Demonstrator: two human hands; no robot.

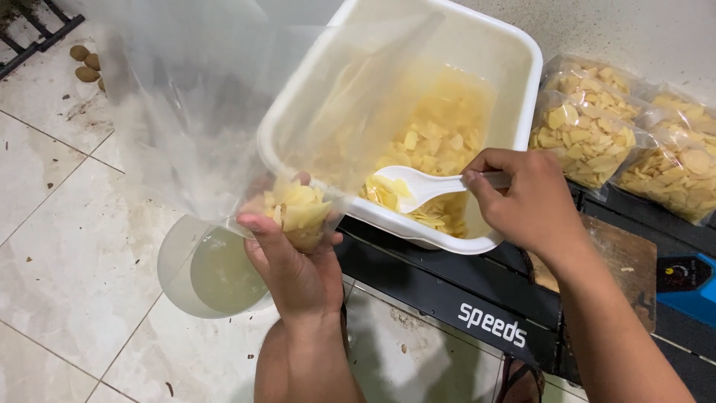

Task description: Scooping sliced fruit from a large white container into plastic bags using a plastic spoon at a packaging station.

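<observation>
Far left, by the wall on the pale tiled floor (60,246): a few small brown tubers (86,63). Just right of them, held up and open at the top, a large clear plastic bag (186,112), its film hazy and crumpled. Below it, on the tiles, a round clear container (216,276) of cloudy liquid.

Centre: left hand (294,269), palm up, closed around the bottom of the bag and cupping a small heap of pale yellow slices (298,209) already inside. Looks like mid-filling, with only a fistful in so far and most of the bag empty.

Right of that, tilted toward the bag: a white rectangular tub (514,52), holding wet, thin, irregular sliced pieces (432,142) that lie in yellowish liquid. Dipped in near the front rim, a white spoon (414,185) loaded with slices. Right hand (522,201) clamped on the spoon's handle, fingers curled tight.

By the look of it, a scoop in progress. Calls next for lifting the load clear of the tub's rim, letting liquid drain, and keeping the bag's mouth wide enough to take it without spilling.

Far right, stacked against the wall: filled bags (589,138) of the same slices, plump and closed. Beneath them, a worn wooden board (626,261) and a black-and-blue device (686,283).
</observation>
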